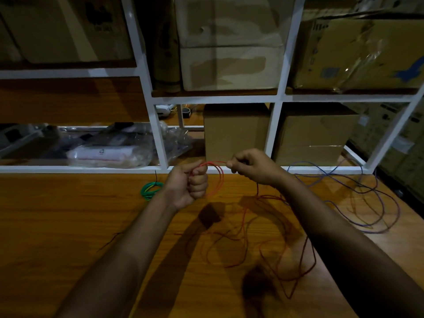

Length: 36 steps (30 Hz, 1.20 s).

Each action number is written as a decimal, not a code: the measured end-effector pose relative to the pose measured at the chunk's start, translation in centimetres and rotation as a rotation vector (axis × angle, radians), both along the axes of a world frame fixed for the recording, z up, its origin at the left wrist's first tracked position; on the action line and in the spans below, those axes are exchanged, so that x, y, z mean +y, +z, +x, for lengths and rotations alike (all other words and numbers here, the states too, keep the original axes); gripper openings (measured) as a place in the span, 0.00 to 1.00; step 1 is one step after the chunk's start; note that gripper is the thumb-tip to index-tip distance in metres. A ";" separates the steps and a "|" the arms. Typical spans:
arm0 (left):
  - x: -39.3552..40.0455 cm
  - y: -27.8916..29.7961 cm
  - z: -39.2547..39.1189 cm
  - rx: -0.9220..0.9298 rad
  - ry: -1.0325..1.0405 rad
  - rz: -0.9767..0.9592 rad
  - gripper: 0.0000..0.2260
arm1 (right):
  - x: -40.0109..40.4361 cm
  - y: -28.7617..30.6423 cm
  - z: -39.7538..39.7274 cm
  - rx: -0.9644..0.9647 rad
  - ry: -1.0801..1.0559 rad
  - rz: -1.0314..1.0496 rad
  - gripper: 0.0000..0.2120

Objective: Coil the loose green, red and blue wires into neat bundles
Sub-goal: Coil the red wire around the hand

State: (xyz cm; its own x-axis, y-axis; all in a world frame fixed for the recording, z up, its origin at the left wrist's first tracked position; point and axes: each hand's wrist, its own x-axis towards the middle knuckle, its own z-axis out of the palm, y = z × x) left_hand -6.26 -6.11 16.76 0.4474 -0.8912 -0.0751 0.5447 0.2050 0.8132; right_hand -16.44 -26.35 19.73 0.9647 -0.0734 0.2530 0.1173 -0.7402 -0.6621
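gripping red wire (pixel 216 180) loops, left hand (pixel 188 184) fisted, right hand (pixel 249 166) pinching the strand; loose tail could tangle.

A wooden bench (pixel 68 214) with an orange-brown grain runs below a white-framed shelving unit (pixel 278 97). Cardboard boxes (pixel 231 42) fill its upper bays, and two more cardboard boxes (pixel 236 131) stand in the lower bays. Clear plastic bags (pixel 110 154) lie on the lower left shelf, with a small white device (pixel 164 110) behind them.
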 end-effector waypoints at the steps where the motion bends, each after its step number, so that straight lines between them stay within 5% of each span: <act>1: 0.3 -0.1 0.4 0.059 -0.003 -0.052 0.18 | -0.8 -0.2 -0.2 0.036 0.035 0.089 0.13; 6: 1.0 -0.1 1.9 0.184 -0.001 -0.202 0.17 | -5.3 -1.9 -0.5 -0.026 -0.103 0.257 0.09; 10: -0.2 0.1 1.2 0.211 -0.034 -0.276 0.16 | -5.7 -3.4 1.0 -0.401 -0.657 -0.157 0.17; 14: 0.5 1.4 2.3 0.255 0.133 -0.334 0.16 | -6.2 -5.1 -0.1 -0.367 -0.459 -0.350 0.13; 17: 0.7 1.2 2.7 0.233 0.238 -0.287 0.17 | -6.3 -6.0 -1.2 -0.264 -0.556 -0.342 0.09; 20: -0.3 0.5 2.3 0.269 0.282 -0.322 0.16 | -3.0 -6.0 -1.1 -0.102 -0.518 -0.565 0.03; 23: -1.2 0.4 2.2 0.253 0.298 -0.347 0.17 | 0.9 -4.5 -1.5 0.039 -0.280 -0.781 0.18; 29: -1.8 0.1 2.2 0.127 0.443 -0.219 0.17 | 3.9 -0.7 -2.9 -0.184 0.029 -0.864 0.18; 36: -3.8 -0.9 -0.6 -0.290 0.497 0.078 0.16 | 5.1 1.2 -2.3 -0.376 0.244 -0.689 0.09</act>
State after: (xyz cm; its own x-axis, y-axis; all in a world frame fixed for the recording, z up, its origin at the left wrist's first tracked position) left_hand -6.91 -9.94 15.86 0.8226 -0.5658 0.0565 0.1508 0.3129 0.9377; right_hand -18.77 -21.28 20.90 0.7750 0.4174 0.4745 0.4510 -0.8913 0.0474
